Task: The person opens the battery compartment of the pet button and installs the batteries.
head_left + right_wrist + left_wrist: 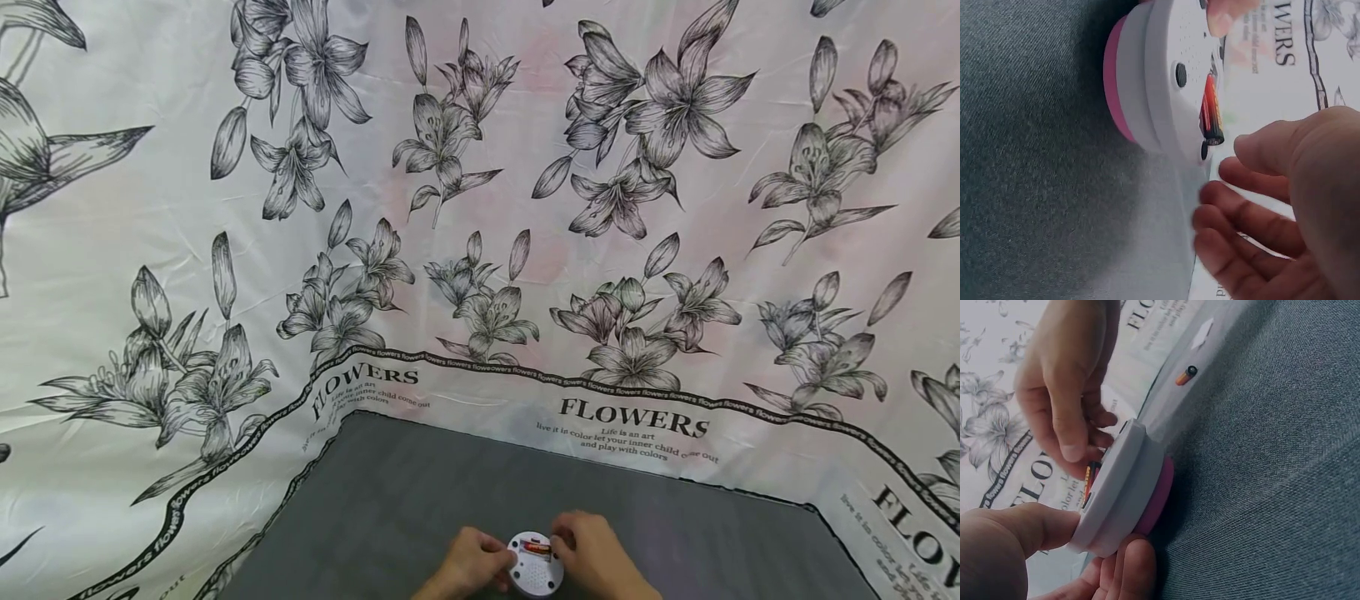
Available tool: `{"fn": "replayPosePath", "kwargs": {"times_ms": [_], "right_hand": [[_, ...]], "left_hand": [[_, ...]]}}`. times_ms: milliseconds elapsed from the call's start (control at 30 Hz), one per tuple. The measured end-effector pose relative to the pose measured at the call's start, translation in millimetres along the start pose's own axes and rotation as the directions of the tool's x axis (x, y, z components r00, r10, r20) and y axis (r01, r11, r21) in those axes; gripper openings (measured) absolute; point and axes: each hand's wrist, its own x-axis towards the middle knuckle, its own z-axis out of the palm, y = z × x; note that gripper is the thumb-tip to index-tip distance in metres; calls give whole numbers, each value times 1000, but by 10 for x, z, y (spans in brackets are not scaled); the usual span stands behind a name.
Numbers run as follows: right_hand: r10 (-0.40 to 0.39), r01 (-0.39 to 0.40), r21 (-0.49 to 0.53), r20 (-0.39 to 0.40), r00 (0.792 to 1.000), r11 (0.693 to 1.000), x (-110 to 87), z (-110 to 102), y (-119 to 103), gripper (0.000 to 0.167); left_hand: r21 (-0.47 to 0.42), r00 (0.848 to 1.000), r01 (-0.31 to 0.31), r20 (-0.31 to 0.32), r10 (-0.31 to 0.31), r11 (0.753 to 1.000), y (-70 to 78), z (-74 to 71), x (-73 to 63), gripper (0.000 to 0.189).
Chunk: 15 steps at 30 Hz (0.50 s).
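Note:
A round white battery-powered device (pixel 536 578) is turned with its dotted underside and black feet up; a pink part (pixel 1159 497) shows on its other side. My left hand (pixel 480 557) grips its rim, thumb on the underside edge and fingers beneath. In the device's open compartment a red and black battery (pixel 1211 112) lies tilted, with one end raised out. Close beside that raised end is my right hand (pixel 1272 206), its fingers loosely bent. The right wrist view shows a small gap between thumb and battery, and nothing held.
Another battery (pixel 1186 375) lies on the dark grey tabletop (pixel 420 483), with a small white piece (pixel 1202 334) beyond it in the left wrist view. A white curtain (pixel 480 283) printed with flowers hangs around the table's back and sides.

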Motion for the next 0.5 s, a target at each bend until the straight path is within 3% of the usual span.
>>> {"fn": "replayPosePath", "kwargs": {"times_ms": [233, 500], "right_hand": [[170, -189, 130, 146, 975, 973, 13, 9, 45, 18], [192, -205, 141, 101, 976, 969, 13, 53, 9, 18]], "left_hand": [[17, 1000, 18, 8, -18, 1000, 6, -19, -1, 11], [38, 1000, 11, 6, -11, 999, -2, -25, 4, 10]]}}
